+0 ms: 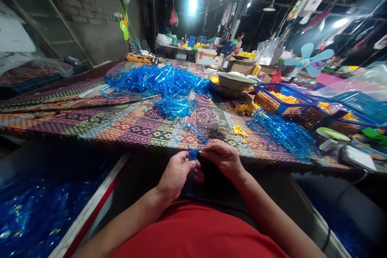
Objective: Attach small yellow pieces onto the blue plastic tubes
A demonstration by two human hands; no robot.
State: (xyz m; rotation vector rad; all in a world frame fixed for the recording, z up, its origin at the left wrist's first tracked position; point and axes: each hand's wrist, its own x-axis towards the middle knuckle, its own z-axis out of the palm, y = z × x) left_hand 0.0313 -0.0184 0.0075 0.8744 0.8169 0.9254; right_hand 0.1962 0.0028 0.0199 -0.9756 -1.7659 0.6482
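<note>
Left grip (pixel 175 172) pinches a blue piece (pixel 193 153), right grip (pixel 223 156) a yellow bit (pixel 200 152); apparently midway, a blue heap (pixel 160 78) left on the worktop (pixel 136 125).

Garment (pixel 196 231), solid red, bottom centre of frame; dark cloth (pixel 238 209) along its upper edge. Left hand (pixel 174 175), right hand (pixel 224 158), forearms (pixel 269 205): bare.

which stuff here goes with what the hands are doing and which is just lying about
Likely part of the work:
- left hand, gripping blue plastic piece
- right hand, pinching small yellow piece
- big blue pile
- loose yellow pieces
- dark bits

Apparently just lying about:
- light-blue fan
- white device
</note>
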